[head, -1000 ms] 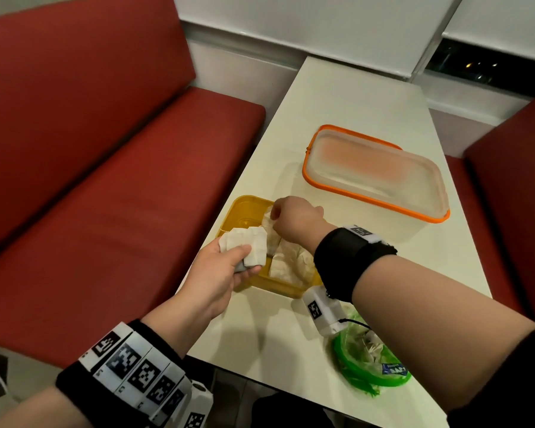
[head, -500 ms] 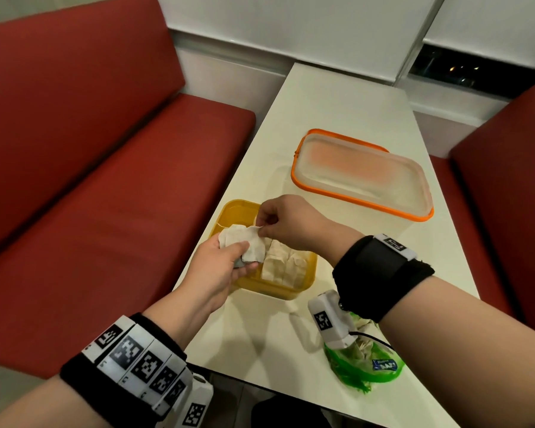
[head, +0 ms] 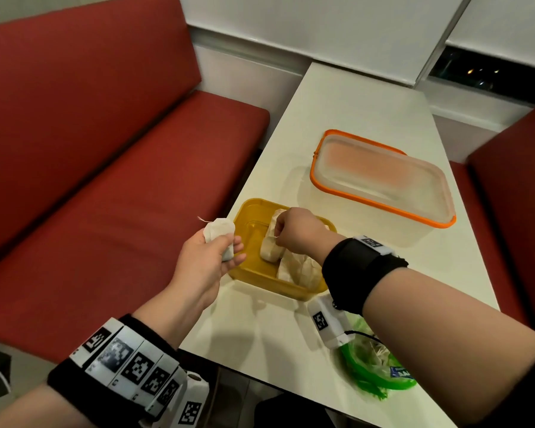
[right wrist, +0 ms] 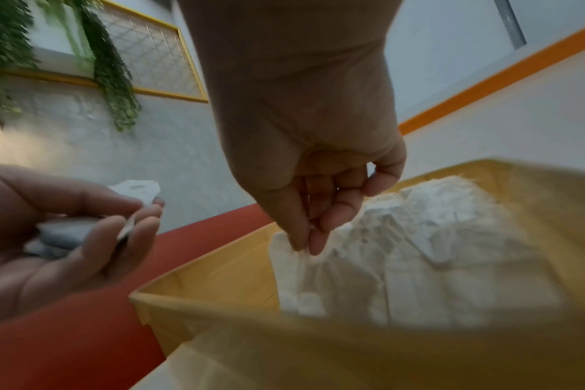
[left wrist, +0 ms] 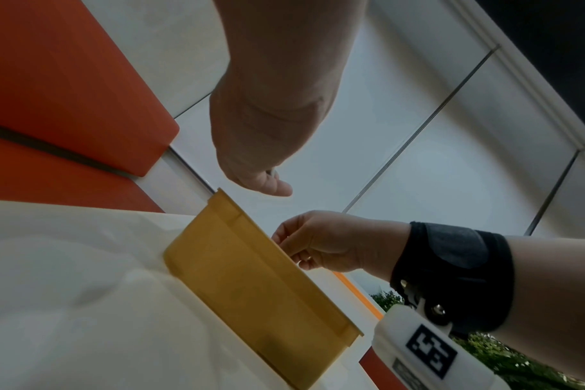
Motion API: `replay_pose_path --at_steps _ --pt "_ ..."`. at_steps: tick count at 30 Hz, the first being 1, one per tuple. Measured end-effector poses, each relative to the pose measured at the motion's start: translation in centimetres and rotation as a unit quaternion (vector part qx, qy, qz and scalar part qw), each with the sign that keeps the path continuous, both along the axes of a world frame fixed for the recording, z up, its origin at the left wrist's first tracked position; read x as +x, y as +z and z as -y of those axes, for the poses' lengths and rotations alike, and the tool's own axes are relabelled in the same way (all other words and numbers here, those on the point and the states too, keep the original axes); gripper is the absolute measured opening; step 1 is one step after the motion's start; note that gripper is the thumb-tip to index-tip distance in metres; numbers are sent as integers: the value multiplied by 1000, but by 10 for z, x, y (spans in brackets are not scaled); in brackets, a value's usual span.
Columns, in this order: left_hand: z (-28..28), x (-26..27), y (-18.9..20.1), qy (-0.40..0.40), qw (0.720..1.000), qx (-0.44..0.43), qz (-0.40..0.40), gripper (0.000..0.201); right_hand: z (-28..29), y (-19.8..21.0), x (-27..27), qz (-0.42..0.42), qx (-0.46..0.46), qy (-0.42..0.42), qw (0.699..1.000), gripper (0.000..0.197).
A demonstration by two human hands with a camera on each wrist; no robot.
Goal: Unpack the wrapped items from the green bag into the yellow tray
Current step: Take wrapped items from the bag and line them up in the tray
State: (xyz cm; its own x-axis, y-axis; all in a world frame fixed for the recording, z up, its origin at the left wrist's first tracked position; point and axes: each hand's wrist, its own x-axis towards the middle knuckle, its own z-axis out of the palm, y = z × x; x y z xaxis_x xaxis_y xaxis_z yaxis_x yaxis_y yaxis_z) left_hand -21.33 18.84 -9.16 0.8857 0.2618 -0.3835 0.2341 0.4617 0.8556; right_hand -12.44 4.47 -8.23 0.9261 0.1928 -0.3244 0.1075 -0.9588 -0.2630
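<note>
Nearest, at the table's (head: pixel 365 125) front edge under the right forearm: green bag (head: pixel 374 367), mouth open, pale wrappers showing inside, still in the same spot as half a second ago. Just beyond it, yellow tray (head: pixel 247 217) at the table's left edge, holding several white wrapped items (head: pixel 300 267) bunched toward its right half. Left hand (head: pixel 209 257) now drawn back off the tray's left rim, out over the red bench (head: pixel 105 211), where a moment ago it hung above the tray's near-left corner; thumb and fingers curled round one white packet (head: pixel 220 236), gripping it, a short thread sticking out at the top. Right hand (right wrist: pixel 314 169) down inside the tray, thumb and fingertips (right wrist: pixel 317 237) pinching the top edge of a standing wrapped item (right wrist: pixel 297 274); half a second back those fingers were up at the left hand's packet instead. Farther along the table, well apart from the tray: clear box with an orange-rimmed lid (head: pixel 380 180), closed, unmoved. Beyond that, bare tabletop running to the white wall and a dark window.
</note>
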Motion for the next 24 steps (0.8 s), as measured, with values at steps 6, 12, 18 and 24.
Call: replay_pose_path --at_steps 6,12,18,24 --pt "-1 -3 1 -36 999 -29 -9 20 -2 -4 5 18 -63 6 998 18" --pt "0 -1 2 -59 998 -35 -9 26 -6 -1 0 36 -97 26 994 17" --pt "9 1 1 -97 995 -8 -12 23 -2 25 -7 83 45 16 995 24" --pt "25 5 5 -138 990 10 -1 16 5 52 -29 17 197 80 977 15"
